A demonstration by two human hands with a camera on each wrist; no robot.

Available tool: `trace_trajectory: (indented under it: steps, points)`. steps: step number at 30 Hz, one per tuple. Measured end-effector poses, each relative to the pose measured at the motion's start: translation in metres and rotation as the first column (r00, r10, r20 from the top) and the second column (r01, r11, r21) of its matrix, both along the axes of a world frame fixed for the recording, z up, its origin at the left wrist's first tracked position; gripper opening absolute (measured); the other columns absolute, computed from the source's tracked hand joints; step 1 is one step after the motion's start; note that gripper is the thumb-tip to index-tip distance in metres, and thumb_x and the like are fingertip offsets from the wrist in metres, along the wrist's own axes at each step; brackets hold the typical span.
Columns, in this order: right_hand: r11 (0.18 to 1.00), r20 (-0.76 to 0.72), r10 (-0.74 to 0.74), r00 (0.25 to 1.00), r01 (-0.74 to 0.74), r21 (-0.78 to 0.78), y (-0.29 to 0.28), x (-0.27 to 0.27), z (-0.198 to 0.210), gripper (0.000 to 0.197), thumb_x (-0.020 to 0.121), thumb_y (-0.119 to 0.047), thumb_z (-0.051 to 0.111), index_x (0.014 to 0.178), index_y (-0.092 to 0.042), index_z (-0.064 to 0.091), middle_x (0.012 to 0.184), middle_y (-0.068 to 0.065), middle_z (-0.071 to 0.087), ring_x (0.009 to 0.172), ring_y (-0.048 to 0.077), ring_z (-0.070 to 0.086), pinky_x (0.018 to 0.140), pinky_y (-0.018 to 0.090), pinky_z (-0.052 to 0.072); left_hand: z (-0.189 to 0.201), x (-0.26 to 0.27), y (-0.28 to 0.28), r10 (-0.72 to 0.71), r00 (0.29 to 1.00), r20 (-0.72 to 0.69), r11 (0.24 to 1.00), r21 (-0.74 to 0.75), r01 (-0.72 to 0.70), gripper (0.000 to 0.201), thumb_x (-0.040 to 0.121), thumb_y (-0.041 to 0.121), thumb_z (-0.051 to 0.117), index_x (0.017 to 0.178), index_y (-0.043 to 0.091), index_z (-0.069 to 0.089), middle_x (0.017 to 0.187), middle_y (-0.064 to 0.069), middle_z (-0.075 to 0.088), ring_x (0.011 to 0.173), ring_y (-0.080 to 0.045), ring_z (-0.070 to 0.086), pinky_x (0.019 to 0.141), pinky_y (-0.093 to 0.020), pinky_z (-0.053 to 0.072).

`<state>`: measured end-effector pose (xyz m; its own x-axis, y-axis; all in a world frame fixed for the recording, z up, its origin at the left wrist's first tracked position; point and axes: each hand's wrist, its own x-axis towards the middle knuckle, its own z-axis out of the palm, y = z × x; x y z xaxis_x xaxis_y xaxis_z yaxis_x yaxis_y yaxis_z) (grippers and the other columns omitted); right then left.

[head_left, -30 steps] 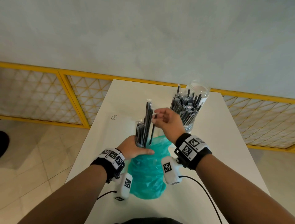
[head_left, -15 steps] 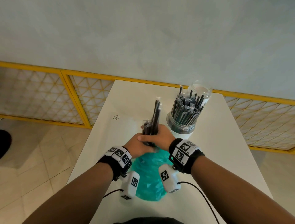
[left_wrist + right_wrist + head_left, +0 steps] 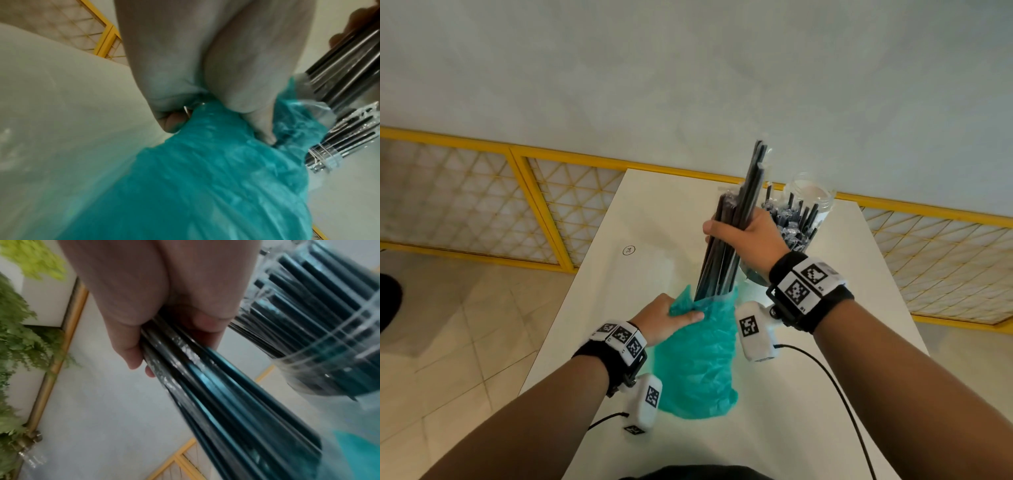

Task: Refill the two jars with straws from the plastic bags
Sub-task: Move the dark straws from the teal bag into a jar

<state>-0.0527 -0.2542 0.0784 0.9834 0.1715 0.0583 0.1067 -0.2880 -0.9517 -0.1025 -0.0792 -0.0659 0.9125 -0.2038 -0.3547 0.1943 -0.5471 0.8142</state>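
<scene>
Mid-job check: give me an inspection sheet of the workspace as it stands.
Surface: white table, small round mark.
Job's things: teal bag upright; dark straw bundle partly out of it; jar holding straws; second jar behind.
Clutter: nothing seen.
Hands: left hand grips the bag's mouth; right hand grips the bundle.
Cables: black wrist-camera cable over the table.
Surroundings: yellow lattice railing, tiled floor.

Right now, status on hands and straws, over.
Right hand grips straw bundle, lower ends inside teal bag. Left hand pinches bag mouth. Near jar holds straws, close behind bundle.
</scene>
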Motion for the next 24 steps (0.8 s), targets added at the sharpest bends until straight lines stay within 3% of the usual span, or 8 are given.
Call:
trace_trajectory:
  steps: [4, 9, 12, 14, 16, 18, 20, 24]
  points:
    - [0.995, 0.119, -0.065, 0.991, 0.055, 0.089, -0.003, -0.001, 0.025, 0.023, 0.083, -0.012, 0.073, 0.093, 0.008, 0.066, 0.085, 0.016, 0.072, 0.078, 0.023, 0.07, 0.078, 0.029, 0.058, -0.012, 0.001, -0.006, 0.103, 0.973, -0.206, 0.985, -0.114, -0.128, 0.038, 0.082, 0.051, 0.069, 0.102, 0.019, 0.067, 0.108, -0.005, 0.072, 0.094, -0.025, 0.071, 0.082, -0.041, 0.06]
    - [0.993, 0.143, -0.045, 0.989, 0.029, 0.115, -0.01, -0.007, 0.033, 0.02, 0.084, -0.011, 0.072, 0.09, 0.007, 0.067, 0.084, 0.017, 0.072, 0.079, 0.024, 0.069, 0.079, 0.032, 0.058, -0.01, -0.001, -0.016, 0.223, 0.875, -0.43, 0.911, -0.227, -0.344, 0.097, 0.057, 0.058, 0.083, 0.134, 0.02, 0.038, 0.131, -0.003, 0.056, 0.11, -0.02, 0.063, 0.084, -0.041, 0.06]
    - [0.996, 0.13, -0.036, 0.991, 0.025, 0.084, -0.018, -0.011, 0.024, 0.019, 0.084, -0.012, 0.072, 0.09, 0.006, 0.068, 0.082, 0.014, 0.072, 0.078, 0.022, 0.069, 0.08, 0.031, 0.058, 0.0, -0.005, -0.012, 0.311, 0.921, -0.236, 0.942, -0.05, -0.331, 0.114, 0.053, 0.059, 0.084, 0.142, 0.024, 0.023, 0.139, -0.008, 0.048, 0.122, -0.026, 0.053, 0.102, -0.042, 0.049]
    - [0.996, 0.133, -0.047, 0.99, 0.037, 0.08, -0.023, -0.014, 0.019, 0.018, 0.085, -0.011, 0.071, 0.089, 0.006, 0.068, 0.083, 0.013, 0.072, 0.077, 0.02, 0.069, 0.079, 0.029, 0.057, 0.009, -0.011, -0.013, 0.355, 0.931, 0.082, 0.924, 0.121, -0.363, 0.102, 0.06, 0.05, 0.085, 0.139, 0.018, 0.031, 0.134, -0.008, 0.045, 0.125, -0.028, 0.043, 0.106, -0.04, 0.039]
    - [0.995, 0.135, -0.064, 0.989, 0.052, 0.089, -0.026, -0.016, 0.017, 0.019, 0.084, -0.011, 0.071, 0.09, 0.007, 0.068, 0.084, 0.015, 0.072, 0.076, 0.018, 0.068, 0.077, 0.027, 0.057, 0.019, -0.017, -0.018, 0.313, 0.848, 0.428, 0.902, 0.145, -0.406, 0.083, 0.061, 0.042, 0.087, 0.126, 0.013, 0.043, 0.12, -0.004, 0.043, 0.114, -0.025, 0.042, 0.097, -0.034, 0.039]
    - [0.992, 0.137, -0.082, 0.987, 0.067, 0.11, -0.03, -0.018, 0.018, 0.02, 0.084, -0.01, 0.072, 0.092, 0.008, 0.067, 0.085, 0.015, 0.071, 0.077, 0.017, 0.068, 0.075, 0.023, 0.057, 0.025, -0.018, -0.023, 0.22, 0.802, 0.555, 0.954, 0.049, -0.296, 0.062, 0.064, 0.031, 0.086, 0.107, 0.014, 0.045, 0.106, 0.001, 0.041, 0.097, -0.019, 0.045, 0.085, -0.024, 0.04]
    - [0.987, 0.141, -0.104, 0.985, 0.084, 0.135, -0.034, -0.019, 0.023, 0.021, 0.084, -0.01, 0.072, 0.093, 0.008, 0.066, 0.084, 0.014, 0.071, 0.076, 0.016, 0.068, 0.074, 0.021, 0.057, 0.025, -0.019, -0.031, 0.02, 0.877, 0.48, 0.995, 0.077, -0.065, 0.048, 0.068, 0.032, 0.083, 0.099, 0.02, 0.047, 0.102, 0.003, 0.045, 0.091, -0.014, 0.047, 0.082, -0.024, 0.042]
    - [0.978, 0.177, -0.149, 0.973, 0.119, 0.17, -0.047, -0.021, 0.038, 0.018, 0.084, -0.011, 0.072, 0.089, 0.005, 0.068, 0.083, 0.016, 0.072, 0.075, 0.018, 0.07, 0.075, 0.025, 0.058, 0.014, -0.015, -0.051, -0.234, 0.962, 0.137, 0.924, 0.34, 0.176, 0.061, 0.073, 0.051, 0.075, 0.124, 0.025, 0.053, 0.13, 0.001, 0.049, 0.126, -0.02, 0.041, 0.108, -0.036, 0.036]
